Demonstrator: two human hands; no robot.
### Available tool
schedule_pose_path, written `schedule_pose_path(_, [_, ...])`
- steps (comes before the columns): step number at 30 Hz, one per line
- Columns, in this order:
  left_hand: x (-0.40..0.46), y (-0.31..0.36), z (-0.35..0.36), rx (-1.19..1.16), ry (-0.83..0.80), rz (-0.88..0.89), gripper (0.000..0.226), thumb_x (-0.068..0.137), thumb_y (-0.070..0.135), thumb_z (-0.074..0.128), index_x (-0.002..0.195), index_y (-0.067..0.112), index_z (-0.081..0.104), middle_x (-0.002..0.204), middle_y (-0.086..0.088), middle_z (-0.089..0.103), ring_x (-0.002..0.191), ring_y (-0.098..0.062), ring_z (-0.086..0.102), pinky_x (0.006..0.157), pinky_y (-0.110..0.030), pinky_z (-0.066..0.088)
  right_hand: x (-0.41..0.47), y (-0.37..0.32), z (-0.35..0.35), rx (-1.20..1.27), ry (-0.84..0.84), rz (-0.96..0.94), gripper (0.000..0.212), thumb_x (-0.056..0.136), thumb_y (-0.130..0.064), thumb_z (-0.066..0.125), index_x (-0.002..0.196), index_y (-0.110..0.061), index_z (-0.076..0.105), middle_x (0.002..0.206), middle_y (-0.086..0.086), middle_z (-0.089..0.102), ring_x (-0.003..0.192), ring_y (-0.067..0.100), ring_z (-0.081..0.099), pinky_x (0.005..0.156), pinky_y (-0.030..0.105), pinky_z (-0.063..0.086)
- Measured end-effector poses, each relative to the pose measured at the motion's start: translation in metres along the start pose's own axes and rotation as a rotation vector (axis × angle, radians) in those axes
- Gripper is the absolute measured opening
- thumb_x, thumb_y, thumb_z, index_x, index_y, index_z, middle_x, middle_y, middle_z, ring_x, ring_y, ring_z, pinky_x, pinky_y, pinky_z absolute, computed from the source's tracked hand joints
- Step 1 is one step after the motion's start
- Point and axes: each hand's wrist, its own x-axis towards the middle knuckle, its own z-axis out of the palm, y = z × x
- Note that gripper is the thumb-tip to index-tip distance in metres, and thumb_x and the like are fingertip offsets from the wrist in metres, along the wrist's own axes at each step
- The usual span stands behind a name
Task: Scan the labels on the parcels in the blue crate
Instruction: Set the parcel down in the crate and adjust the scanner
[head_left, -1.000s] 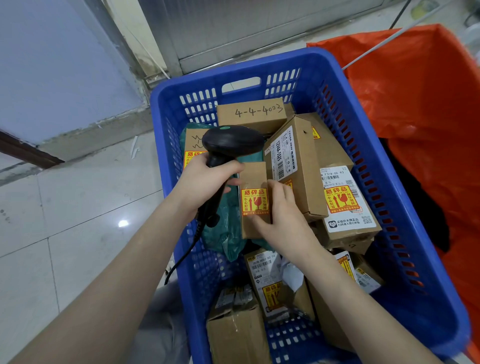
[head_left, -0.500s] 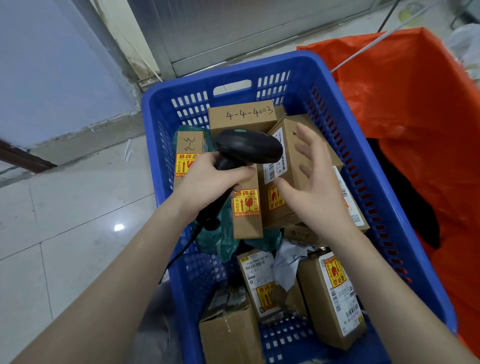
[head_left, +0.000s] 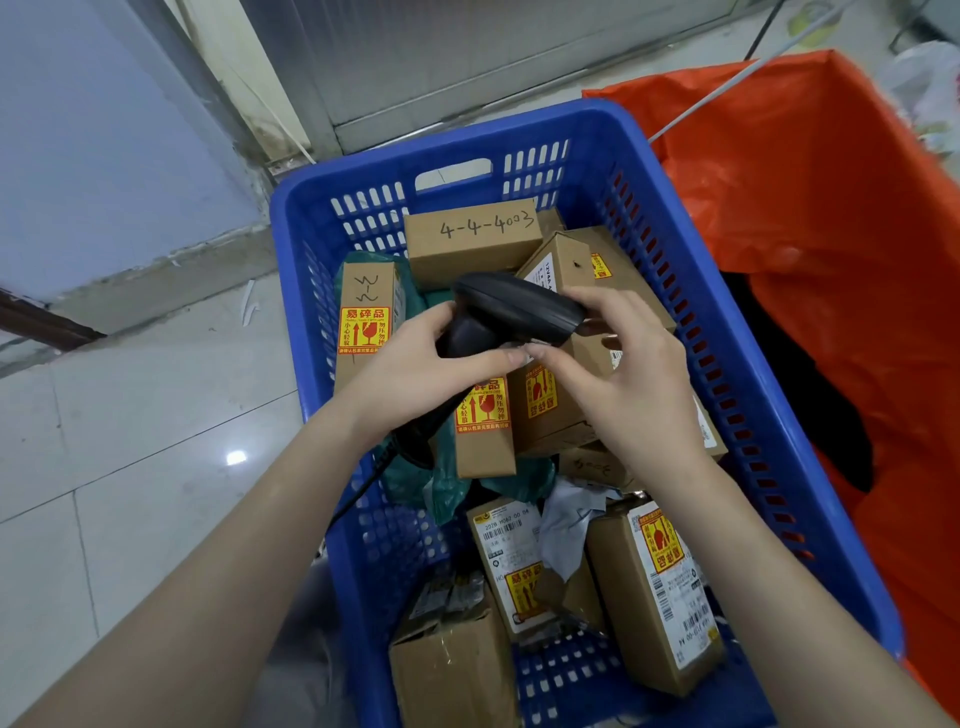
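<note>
The blue crate (head_left: 727, 291) on the floor holds several brown cardboard parcels with yellow-red fragile stickers and white barcode labels. My left hand (head_left: 415, 369) grips the handle of a black barcode scanner (head_left: 514, 306), held over the middle of the crate. My right hand (head_left: 618, 374) has its fingers on the scanner's head, thumb below and fingers at its right end. Under the hands stand a narrow upright parcel (head_left: 485, 436) and a bigger box (head_left: 576, 270). A parcel marked "4-4-4003" (head_left: 472, 239) lies at the far wall.
An orange plastic bag (head_left: 810, 197) lines a bin right of the crate, something dark inside. Green plastic mailers (head_left: 447, 483) lie among the boxes. The scanner's black cable (head_left: 358, 493) drops over the crate's left wall. Pale floor tiles (head_left: 130, 467) lie to the left, a wall behind.
My right hand let go of the narrow parcel, passed over the bigger box and came to the scanner's head. The scanner has shifted right over the boxes.
</note>
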Motion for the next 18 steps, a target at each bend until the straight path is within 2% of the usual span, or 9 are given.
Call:
schedule_pose_path(2, [0.001, -0.005, 0.000, 0.081, 0.014, -0.007, 0.063, 0.075, 0.036, 0.075, 0.130, 0.025, 0.048, 0.114, 0.009, 0.063, 0.102, -0.005, 0.061, 0.088, -0.023, 0.049, 0.000, 0.002, 0.001, -0.026, 0.014, 0.029, 0.042, 0.078, -0.035, 0.072, 0.115, -0.018, 0.061, 0.105, -0.003, 0.060, 0.095, 0.007, 0.054, 0.077, 0.011, 0.041])
schedule_pose_path(4, [0.001, -0.008, -0.001, 0.164, 0.038, -0.017, 0.069, 0.076, 0.036, 0.075, 0.134, 0.025, 0.041, 0.114, 0.008, 0.058, 0.100, -0.008, 0.060, 0.086, -0.029, 0.050, -0.001, 0.003, 0.003, -0.052, 0.030, 0.063, 0.042, 0.077, -0.039, 0.072, 0.113, -0.018, 0.062, 0.102, -0.004, 0.059, 0.091, 0.007, 0.054, 0.073, 0.011, 0.040])
schedule_pose_path(7, [0.001, -0.012, -0.001, 0.224, 0.048, 0.001, 0.064, 0.077, 0.032, 0.076, 0.130, 0.024, 0.041, 0.103, 0.017, 0.052, 0.087, 0.001, 0.057, 0.068, -0.016, 0.049, -0.001, 0.004, 0.005, -0.101, 0.033, 0.103, 0.043, 0.076, -0.044, 0.071, 0.111, -0.019, 0.063, 0.098, -0.004, 0.058, 0.087, 0.006, 0.053, 0.068, 0.011, 0.039])
schedule_pose_path(9, [0.001, -0.014, -0.001, 0.273, 0.046, 0.012, 0.058, 0.076, 0.027, 0.076, 0.125, 0.022, 0.045, 0.099, 0.017, 0.052, 0.082, 0.002, 0.056, 0.059, -0.012, 0.047, -0.002, 0.005, 0.008, -0.114, 0.003, 0.130, 0.043, 0.077, -0.045, 0.069, 0.111, -0.020, 0.062, 0.098, -0.005, 0.057, 0.088, 0.007, 0.052, 0.067, 0.010, 0.037])
schedule_pose_path(11, [0.002, -0.018, -0.001, 0.320, 0.065, 0.012, 0.057, 0.074, 0.027, 0.078, 0.123, 0.022, 0.048, 0.106, 0.009, 0.054, 0.085, -0.004, 0.058, 0.062, -0.012, 0.045, -0.002, 0.007, 0.010, -0.122, -0.048, 0.158, 0.043, 0.079, -0.044, 0.068, 0.114, -0.020, 0.061, 0.100, -0.006, 0.057, 0.094, 0.010, 0.052, 0.071, 0.014, 0.038])
schedule_pose_path(13, [0.003, -0.023, 0.001, 0.373, 0.097, 0.011, 0.060, 0.072, 0.030, 0.080, 0.124, 0.020, 0.050, 0.114, 0.003, 0.056, 0.096, -0.012, 0.058, 0.066, -0.017, 0.044, -0.003, 0.010, 0.012, -0.144, -0.102, 0.176, 0.042, 0.081, -0.042, 0.066, 0.117, -0.022, 0.059, 0.105, -0.005, 0.059, 0.103, 0.014, 0.051, 0.082, 0.026, 0.042])
schedule_pose_path(15, [0.005, -0.027, 0.003, 0.406, 0.122, 0.011, 0.065, 0.071, 0.032, 0.080, 0.127, 0.019, 0.050, 0.120, -0.001, 0.056, 0.101, -0.014, 0.056, 0.072, -0.021, 0.043, -0.003, 0.011, 0.014, -0.175, -0.138, 0.176, 0.043, 0.084, -0.038, 0.063, 0.123, -0.023, 0.056, 0.112, -0.004, 0.061, 0.109, 0.018, 0.048, 0.090, 0.034, 0.042])
schedule_pose_path(18, [0.005, -0.030, 0.003, 0.438, 0.144, -0.001, 0.067, 0.071, 0.033, 0.081, 0.129, 0.017, 0.051, 0.122, -0.003, 0.054, 0.101, -0.013, 0.053, 0.077, -0.024, 0.043, -0.003, 0.012, 0.016, -0.211, -0.176, 0.173, 0.049, 0.087, -0.031, 0.061, 0.134, -0.023, 0.049, 0.122, -0.002, 0.057, 0.115, 0.018, 0.042, 0.091, 0.030, 0.036])
